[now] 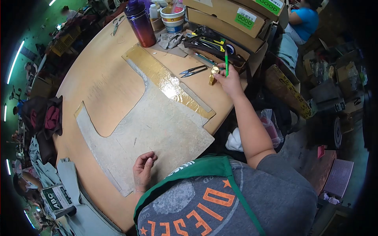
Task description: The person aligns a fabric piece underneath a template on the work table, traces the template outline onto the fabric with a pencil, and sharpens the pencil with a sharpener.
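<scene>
Right fingers [231, 71] hold green pen [226, 59]; apparently gold watch [214, 70] too.

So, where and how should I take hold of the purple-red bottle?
Probably around the mid-body, coming from its left in the picture: the bottle stands upright, with a roughly cylindrical body to wrap, while the tub and crumpled grey material crowd its right. The left hand seems freer: the right hand holds a green pen.
</scene>
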### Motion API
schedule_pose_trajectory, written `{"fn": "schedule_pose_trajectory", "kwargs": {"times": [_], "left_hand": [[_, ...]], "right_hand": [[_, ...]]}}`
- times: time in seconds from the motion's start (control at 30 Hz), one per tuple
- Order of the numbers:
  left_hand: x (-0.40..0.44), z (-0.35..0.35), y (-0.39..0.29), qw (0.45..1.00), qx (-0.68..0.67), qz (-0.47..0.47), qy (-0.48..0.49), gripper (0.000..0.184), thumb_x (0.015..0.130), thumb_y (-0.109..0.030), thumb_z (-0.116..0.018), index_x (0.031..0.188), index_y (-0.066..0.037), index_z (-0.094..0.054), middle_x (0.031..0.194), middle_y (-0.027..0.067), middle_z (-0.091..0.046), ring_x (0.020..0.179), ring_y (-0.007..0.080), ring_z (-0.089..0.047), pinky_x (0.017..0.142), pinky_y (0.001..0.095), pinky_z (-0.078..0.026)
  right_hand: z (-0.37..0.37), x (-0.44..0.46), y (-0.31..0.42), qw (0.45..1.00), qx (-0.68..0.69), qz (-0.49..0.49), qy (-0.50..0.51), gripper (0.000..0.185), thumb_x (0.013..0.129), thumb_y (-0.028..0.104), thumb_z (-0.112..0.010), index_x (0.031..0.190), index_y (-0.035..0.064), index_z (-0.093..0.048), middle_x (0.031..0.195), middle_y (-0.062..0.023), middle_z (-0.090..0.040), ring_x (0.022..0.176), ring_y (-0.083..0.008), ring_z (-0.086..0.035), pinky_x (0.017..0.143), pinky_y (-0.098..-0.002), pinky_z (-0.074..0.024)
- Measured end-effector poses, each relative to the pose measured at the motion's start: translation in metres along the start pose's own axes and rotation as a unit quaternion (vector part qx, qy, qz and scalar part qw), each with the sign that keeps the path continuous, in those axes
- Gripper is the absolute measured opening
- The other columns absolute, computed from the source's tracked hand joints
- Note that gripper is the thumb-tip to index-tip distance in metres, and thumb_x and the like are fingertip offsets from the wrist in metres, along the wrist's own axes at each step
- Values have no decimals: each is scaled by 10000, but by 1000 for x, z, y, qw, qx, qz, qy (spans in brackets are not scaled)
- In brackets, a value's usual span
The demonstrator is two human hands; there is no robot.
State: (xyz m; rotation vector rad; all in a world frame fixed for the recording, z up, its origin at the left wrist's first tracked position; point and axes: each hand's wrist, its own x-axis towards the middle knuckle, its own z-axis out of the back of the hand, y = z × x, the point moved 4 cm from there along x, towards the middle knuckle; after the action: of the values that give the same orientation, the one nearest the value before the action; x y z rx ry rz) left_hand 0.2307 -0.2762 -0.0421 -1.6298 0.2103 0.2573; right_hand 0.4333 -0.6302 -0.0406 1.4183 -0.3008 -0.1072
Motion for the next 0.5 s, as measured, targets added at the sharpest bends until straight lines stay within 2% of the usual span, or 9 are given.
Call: {"fn": "schedule_pose_trajectory", "kwargs": {"times": [0.07, 0.17, 0.27, 0.37, 0.47, 0.5], "left_hand": [[0, 1, 0, 1000, 2, -1, 1, 224, 841, -97, -513, 1028, 27, -519, 899, 76, -592, 825, 107, -533, 689, 192, -387], [-1, 1, 1, 1000, 4, -3, 1, 224, 842, -98, -512, 1027, 27, -519, 898, 76, -594, 823, 105, -532, 689, 192, -388], [1, 1, 1, 1000, 1, -4, 3, 224, 842, -99, -511, 1027, 27, -519, 896, 76, -595, 818, 102, -531, 689, 192, -388], [0, 1, 0, 1000, -2, -2, 1, 224, 843, -100, -511, 1027, 27, -518, 894, 76, -597, 812, 98, -530, 689, 192, -388], [0, 1, 0, 1000, -1, 3, -4, 222, 843, -99, -510, 1026, 27, -517, 895, 77, -597, 808, 96, -528, 687, 191, -388], [0, 1, 1, 1000, -3, 3, -4, 221, 843, -99, -510, 1025, 27, -517, 895, 78, -597, 807, 95, -528, 686, 190, -388]], "right_hand": [[4, 3, -12, 987, -158, -6, -4, 331, 680, 82, -671, 956, 16, -500, 642, -35, -499, 584, -127, -512, 567, -280, -439], [2, 1, -9, 983, -183, -8, 3, 373, 657, 130, -690, 963, 29, -502, 663, -62, -516, 618, -167, -536, 604, -306, -444], [0, -3, -1, 976, -218, 17, 15, 360, 695, 44, -654, 1010, 3, -484, 652, -19, -501, 603, -87, -479, 591, -235, -422], [1, -4, -7, 983, -183, 19, 27, 417, 682, 87, -677, 1042, 11, -482, 685, -24, -510, 622, -95, -482, 607, -242, -426], [3, -8, 3, 974, -222, 23, 38, 464, 673, 138, -695, 1068, 25, -479, 728, -26, -519, 647, -100, -486, 623, -240, -426], [4, -9, 5, 974, -222, 19, 36, 475, 657, 154, -702, 1062, 33, -486, 739, -46, -530, 678, -142, -508, 640, -269, -430]]}}
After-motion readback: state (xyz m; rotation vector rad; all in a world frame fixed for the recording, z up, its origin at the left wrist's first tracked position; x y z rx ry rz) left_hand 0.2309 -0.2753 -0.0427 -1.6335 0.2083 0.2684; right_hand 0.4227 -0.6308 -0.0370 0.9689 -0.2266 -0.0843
